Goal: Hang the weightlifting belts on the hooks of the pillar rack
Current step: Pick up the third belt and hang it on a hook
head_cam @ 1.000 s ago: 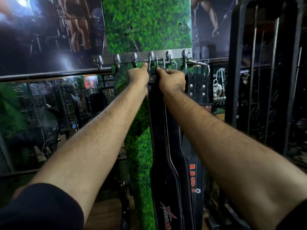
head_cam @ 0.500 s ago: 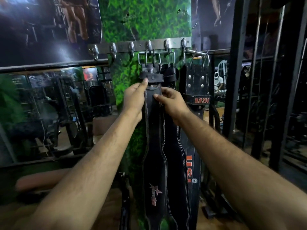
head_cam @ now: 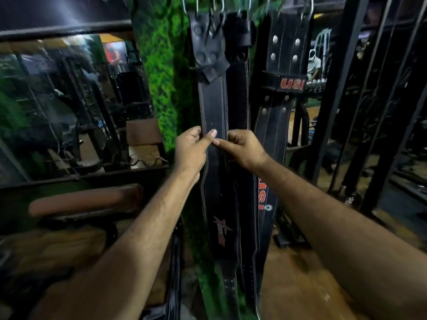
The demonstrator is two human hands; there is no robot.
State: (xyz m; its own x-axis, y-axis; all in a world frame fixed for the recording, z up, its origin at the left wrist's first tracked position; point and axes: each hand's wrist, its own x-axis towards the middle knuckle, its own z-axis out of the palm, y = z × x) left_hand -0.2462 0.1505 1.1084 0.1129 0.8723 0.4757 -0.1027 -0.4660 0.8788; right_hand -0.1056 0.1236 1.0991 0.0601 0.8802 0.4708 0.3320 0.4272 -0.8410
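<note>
- The front belt [head_cam: 213, 107] hangs straight down the green pillar [head_cam: 159, 65], its buckle end at the top, up near the metal loops [head_cam: 203, 3] at the frame's upper edge; the hooks themselves are out of view, so whether it sits fully on one cannot be told.
- The left hand [head_cam: 190, 150] holds the belt's left edge partway down, thumb laid across the face, fingers curled behind it; probably to steady the strap and stop it swinging.
- The right hand [head_cam: 242, 148] meets it from the other side, fingers curled on the right edge and one fingertip touching the left thumb, likely smoothing the belt flat.
- A second belt [head_cam: 238, 100] hangs just behind, overlapped by the first.
- The USI belt [head_cam: 284, 65] hangs to the right, beside both, apart from the hands.
- Judging by this, hanging looks done; only settling remains.
</note>
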